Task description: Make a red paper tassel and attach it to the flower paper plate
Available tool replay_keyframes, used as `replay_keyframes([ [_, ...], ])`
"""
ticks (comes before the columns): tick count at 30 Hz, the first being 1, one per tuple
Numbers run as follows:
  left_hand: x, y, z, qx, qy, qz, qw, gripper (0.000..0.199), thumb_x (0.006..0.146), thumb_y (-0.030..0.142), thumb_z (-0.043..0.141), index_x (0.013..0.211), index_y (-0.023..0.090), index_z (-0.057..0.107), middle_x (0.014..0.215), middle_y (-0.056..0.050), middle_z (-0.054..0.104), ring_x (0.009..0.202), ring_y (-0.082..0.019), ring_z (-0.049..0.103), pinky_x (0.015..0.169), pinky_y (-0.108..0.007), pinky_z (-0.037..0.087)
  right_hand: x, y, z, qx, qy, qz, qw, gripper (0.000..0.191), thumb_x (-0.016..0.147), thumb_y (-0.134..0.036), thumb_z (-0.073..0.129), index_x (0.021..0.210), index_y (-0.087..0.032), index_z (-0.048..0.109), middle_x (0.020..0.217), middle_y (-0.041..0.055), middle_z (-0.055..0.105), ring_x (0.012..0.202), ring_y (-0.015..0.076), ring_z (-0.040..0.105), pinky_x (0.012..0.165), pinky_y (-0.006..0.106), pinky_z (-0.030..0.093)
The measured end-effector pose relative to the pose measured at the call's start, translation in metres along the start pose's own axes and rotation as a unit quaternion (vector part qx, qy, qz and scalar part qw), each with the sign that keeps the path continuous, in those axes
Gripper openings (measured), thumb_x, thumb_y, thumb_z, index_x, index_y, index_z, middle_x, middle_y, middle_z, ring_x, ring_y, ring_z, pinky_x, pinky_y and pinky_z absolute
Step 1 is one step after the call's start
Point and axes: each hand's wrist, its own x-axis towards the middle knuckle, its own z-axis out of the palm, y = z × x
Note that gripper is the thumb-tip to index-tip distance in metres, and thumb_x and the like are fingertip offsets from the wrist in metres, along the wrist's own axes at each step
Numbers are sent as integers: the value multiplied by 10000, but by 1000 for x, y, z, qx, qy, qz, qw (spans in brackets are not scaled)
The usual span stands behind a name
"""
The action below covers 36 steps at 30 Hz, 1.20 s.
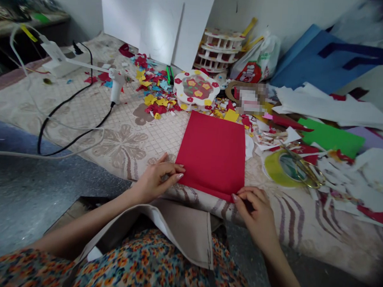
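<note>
A sheet of red paper (213, 153) lies flat at the front edge of the cloth-covered table, with a narrow strip along its near edge folded up. My left hand (158, 178) pinches the near left corner between thumb and fingers. At the near right corner, my right hand (254, 206) grips the same folded edge, thumb below and fingers curled on top. Just beyond the paper stands a round white paper piece (196, 89) decorated with red and yellow flowers.
A hot glue gun (116, 87) with a black cord sits at the left. Coloured paper scraps (155, 100) litter the back. To the right lie a roll of yellow tape (274, 168), scissors (309, 172) and green paper (333, 137). A tiered white stand (219, 52) rises behind.
</note>
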Motion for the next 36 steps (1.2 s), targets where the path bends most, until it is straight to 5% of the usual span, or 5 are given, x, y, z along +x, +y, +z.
replay_keyframes([
  [10,-1,-6,10,98,80,41,991,237,854,209,562,622,175,526,1012,-108,705,1005,-195,655,1104,-476,371,0,2,3,-27,10,0,1000,203,861,-342,583,696,-223,573,859,47,594,852,221,529,785,375,405],
  [36,-5,-8,12,132,79,33,987,250,840,190,559,608,182,465,1040,-104,688,1028,-202,642,1098,-499,365,2,4,5,-57,31,-11,998,229,865,-347,593,685,-223,527,839,44,572,841,217,512,780,368,403],
])
